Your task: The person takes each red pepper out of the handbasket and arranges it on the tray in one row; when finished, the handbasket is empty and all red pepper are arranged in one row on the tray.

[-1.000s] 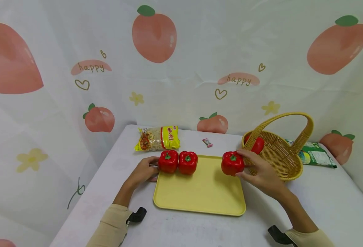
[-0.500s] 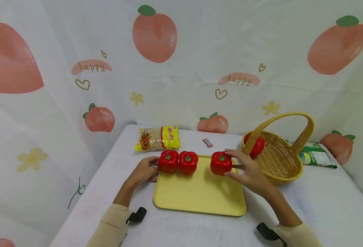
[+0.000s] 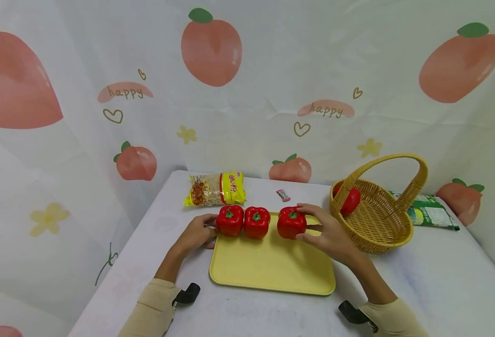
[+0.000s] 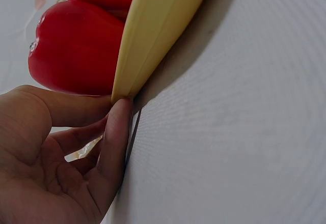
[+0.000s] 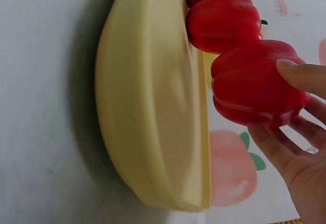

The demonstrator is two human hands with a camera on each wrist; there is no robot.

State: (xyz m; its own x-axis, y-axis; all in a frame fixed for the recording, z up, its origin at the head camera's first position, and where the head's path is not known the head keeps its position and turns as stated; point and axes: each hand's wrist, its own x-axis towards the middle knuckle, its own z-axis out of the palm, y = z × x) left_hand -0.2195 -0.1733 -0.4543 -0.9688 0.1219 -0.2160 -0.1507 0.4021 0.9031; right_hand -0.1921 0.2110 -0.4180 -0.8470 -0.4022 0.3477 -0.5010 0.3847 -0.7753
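My right hand [image 3: 329, 234] grips a red bell pepper [image 3: 291, 223] between thumb and fingers, over the right half of the yellow tray [image 3: 268, 271]. In the right wrist view this pepper [image 5: 257, 84] hangs above the tray surface, apart from the others. Two more red bell peppers, a left one [image 3: 230, 220] and a middle one [image 3: 256, 223], sit side by side at the tray's back left. My left hand [image 3: 194, 233] holds the tray's left edge; the left wrist view shows thumb and finger pinching its rim [image 4: 122, 89] beside the left pepper.
A wicker basket [image 3: 373, 220] with a tall handle stands right of the tray, with a red item [image 3: 350, 201] inside. Behind lie a yellow food packet [image 3: 215, 188] and a small pink-wrapped sweet [image 3: 283, 195]. A green packet [image 3: 432, 210] lies behind the basket. A printed curtain backs the table.
My right hand has carried the bell pepper leftward, away from the basket and closer to the other two. My left hand has stayed at the tray's edge.
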